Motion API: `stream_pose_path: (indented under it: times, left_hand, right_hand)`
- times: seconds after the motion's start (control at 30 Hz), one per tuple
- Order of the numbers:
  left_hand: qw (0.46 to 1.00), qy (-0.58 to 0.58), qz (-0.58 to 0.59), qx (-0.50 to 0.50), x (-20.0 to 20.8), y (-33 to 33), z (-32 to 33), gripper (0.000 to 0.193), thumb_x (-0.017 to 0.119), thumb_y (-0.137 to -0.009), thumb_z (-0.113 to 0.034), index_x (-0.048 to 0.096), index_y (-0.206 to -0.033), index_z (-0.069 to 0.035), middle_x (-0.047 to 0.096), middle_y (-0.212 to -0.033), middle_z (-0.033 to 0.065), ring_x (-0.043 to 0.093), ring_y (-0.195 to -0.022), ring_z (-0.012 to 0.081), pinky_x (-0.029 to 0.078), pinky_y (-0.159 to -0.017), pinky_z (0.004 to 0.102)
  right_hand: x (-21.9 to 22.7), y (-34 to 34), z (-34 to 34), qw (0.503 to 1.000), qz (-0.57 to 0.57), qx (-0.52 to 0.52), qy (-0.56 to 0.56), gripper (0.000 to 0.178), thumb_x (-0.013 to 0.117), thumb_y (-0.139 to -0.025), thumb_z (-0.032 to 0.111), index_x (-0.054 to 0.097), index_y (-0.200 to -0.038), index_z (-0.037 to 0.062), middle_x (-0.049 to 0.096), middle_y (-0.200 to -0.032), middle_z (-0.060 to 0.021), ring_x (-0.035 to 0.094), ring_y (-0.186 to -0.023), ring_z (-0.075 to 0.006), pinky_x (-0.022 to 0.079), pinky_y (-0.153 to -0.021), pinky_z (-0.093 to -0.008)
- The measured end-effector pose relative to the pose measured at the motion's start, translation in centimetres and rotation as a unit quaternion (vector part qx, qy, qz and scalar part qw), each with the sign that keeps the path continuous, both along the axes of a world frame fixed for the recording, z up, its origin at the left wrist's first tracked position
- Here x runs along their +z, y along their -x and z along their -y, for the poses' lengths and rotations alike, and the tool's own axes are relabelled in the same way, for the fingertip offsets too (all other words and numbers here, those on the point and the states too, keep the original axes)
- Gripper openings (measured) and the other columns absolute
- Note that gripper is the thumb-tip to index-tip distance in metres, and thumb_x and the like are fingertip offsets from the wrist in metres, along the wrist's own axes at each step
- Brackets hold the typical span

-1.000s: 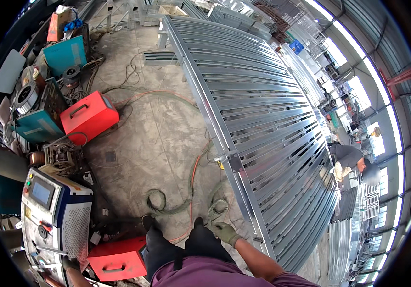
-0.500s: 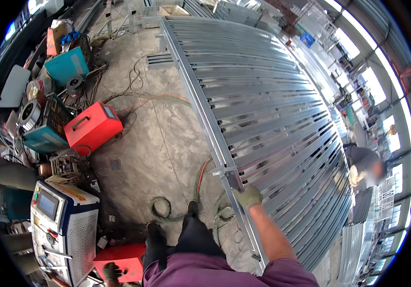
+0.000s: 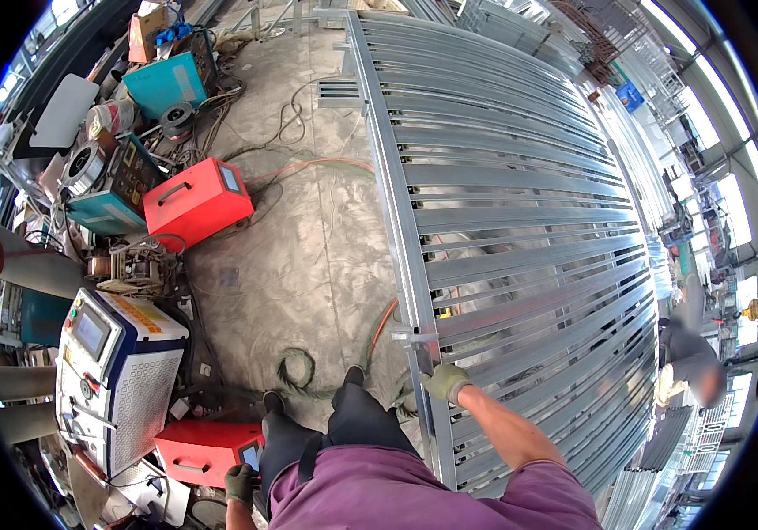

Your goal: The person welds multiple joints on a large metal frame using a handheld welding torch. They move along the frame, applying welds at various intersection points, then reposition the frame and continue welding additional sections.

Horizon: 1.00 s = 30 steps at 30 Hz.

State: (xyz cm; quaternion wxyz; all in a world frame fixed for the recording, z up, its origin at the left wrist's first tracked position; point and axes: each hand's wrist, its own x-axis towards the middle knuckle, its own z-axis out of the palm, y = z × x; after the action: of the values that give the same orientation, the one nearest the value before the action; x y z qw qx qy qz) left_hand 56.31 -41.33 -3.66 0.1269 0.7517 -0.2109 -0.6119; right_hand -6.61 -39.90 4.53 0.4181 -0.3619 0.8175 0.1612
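Observation:
My right hand (image 3: 447,382), in a grey-green work glove, lies at the near left edge of a large slatted metal frame (image 3: 502,221). Its fingers close over the long side rail (image 3: 397,238) just below a small crossbar clamp-like piece (image 3: 414,337). Low on my left side hangs my left hand (image 3: 239,484), gloved as well, its fingers curled; whatever may be inside it is hidden. Right beside that hand sits a red box-shaped machine (image 3: 198,452) with a dark handle.
A white-and-blue control cabinet (image 3: 118,380) stands at left, with another red machine (image 3: 198,203) and a teal welding unit (image 3: 167,84) beyond. Coiled hose (image 3: 295,371) lies on the concrete floor near my feet. Another person (image 3: 692,362) bends at the frame's far right side.
My view has shifted, so the frame's slats look more level. The right hand stays at the side rail. My left hand has moved from in front of the red machine to its right side.

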Motion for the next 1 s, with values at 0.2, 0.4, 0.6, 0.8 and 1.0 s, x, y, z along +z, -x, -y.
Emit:
stream_pose_path:
  times: [0.2,0.4,0.6,0.8,1.0]
  left_hand:
    - [1.0,-0.014,0.019,0.006,-0.9,-2.5,-2.7,0.022,0.062,-0.102,-0.02,0.065,-0.11,0.0,0.071,-0.082,0.0126,0.07,-0.059,0.0239,0.053,-0.046,0.0354]
    - [0.998,-0.051,0.037,0.015,-0.8,-4.1,-1.8,0.023,0.061,-0.101,-0.022,0.064,-0.114,-0.002,0.071,-0.083,0.014,0.07,-0.057,0.0264,0.054,-0.043,0.0364]
    - [0.998,-0.024,0.022,-0.052,-0.7,0.8,3.9,0.023,0.064,-0.098,-0.021,0.064,-0.109,-0.001,0.07,-0.08,0.0123,0.068,-0.056,0.0246,0.052,-0.044,0.0379]
    - [0.969,0.079,-0.01,-0.234,4.4,16.4,13.0,0.022,0.067,-0.095,-0.021,0.068,-0.1,0.001,0.069,-0.08,0.0068,0.064,-0.067,0.0138,0.052,-0.059,0.03]
    - [0.935,0.082,-0.087,-0.334,6.5,33.0,17.1,0.032,0.066,-0.098,-0.024,0.069,-0.112,0.005,0.07,-0.091,0.0074,0.063,-0.077,0.0124,0.051,-0.07,0.0277]
  right_hand:
    - [-0.6,-0.1,-0.4,1.0,0.006,-0.013,-0.005,0.067,0.051,-0.094,0.057,0.077,-0.104,-0.004,0.072,-0.104,-0.0326,0.072,-0.104,-0.0445,0.054,-0.095,-0.0507]
    - [-0.6,-0.1,-1.0,1.0,0.011,0.002,0.017,0.064,0.055,-0.096,0.058,0.077,-0.101,-0.0027,0.075,-0.097,-0.027,0.075,-0.092,-0.0397,0.057,-0.086,-0.049]
    - [1.7,3.8,-3.2,0.887,0.248,-0.351,0.166,0.047,0.065,-0.1,0.048,0.072,-0.098,0.0014,0.07,-0.079,-0.0054,0.064,-0.064,-0.0116,0.054,-0.062,-0.0285]
    - [-1.6,7.6,-1.8,0.863,-0.19,-0.244,0.399,0.034,0.061,-0.097,0.037,0.072,-0.099,0.0048,0.075,-0.091,-0.0134,0.071,-0.085,-0.0338,0.055,-0.078,-0.0468]
    - [-1.2,9.2,8.1,0.84,-0.228,-0.175,0.46,0.043,0.061,-0.097,0.041,0.068,-0.119,0.0036,0.068,-0.12,-0.0193,0.061,-0.116,-0.0393,0.047,-0.102,-0.0501]
